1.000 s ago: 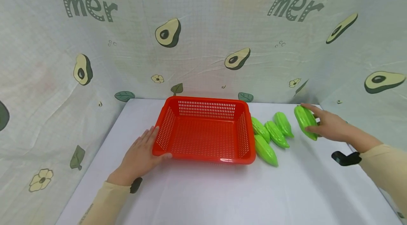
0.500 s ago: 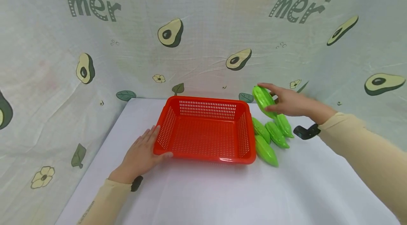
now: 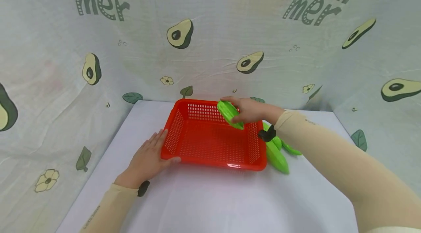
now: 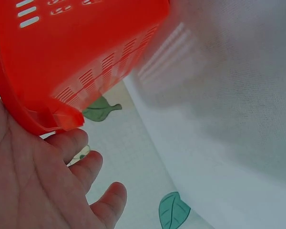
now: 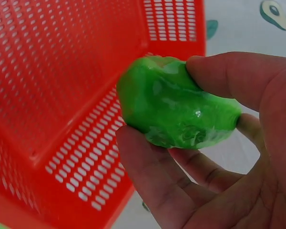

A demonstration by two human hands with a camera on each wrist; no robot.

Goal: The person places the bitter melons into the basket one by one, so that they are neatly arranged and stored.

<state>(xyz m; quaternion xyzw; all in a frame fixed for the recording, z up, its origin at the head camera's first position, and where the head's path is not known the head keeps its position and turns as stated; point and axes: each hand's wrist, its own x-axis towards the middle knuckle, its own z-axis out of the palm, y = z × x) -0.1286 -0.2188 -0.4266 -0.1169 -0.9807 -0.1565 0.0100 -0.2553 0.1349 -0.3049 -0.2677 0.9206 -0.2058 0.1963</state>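
A red plastic basket (image 3: 210, 161) with slotted sides stands on the white table. Over its right half, near the back, my right hand (image 3: 249, 110) holds a glossy, ridged green bitter melon (image 3: 227, 113). In the right wrist view the thumb is on one side of the bitter melon (image 5: 176, 107) and fingers are on the other. No bitter melon shows in the visible part of the basket. My left hand (image 3: 148, 160) rests with extended fingers against the basket's left front corner; the left wrist view shows its fingers (image 4: 88, 167) by the rim.
More bitter melons (image 3: 277, 158) lie on the table against the basket's right side, partly hidden by my right forearm. A printed cloth (image 3: 210, 35) with avocados and leaves hangs behind and at both sides of the table (image 3: 210, 203).
My right hand has carried the bitter melon leftward from the table's right side, past the other melons, to over the basket. The left hand and basket stay put.
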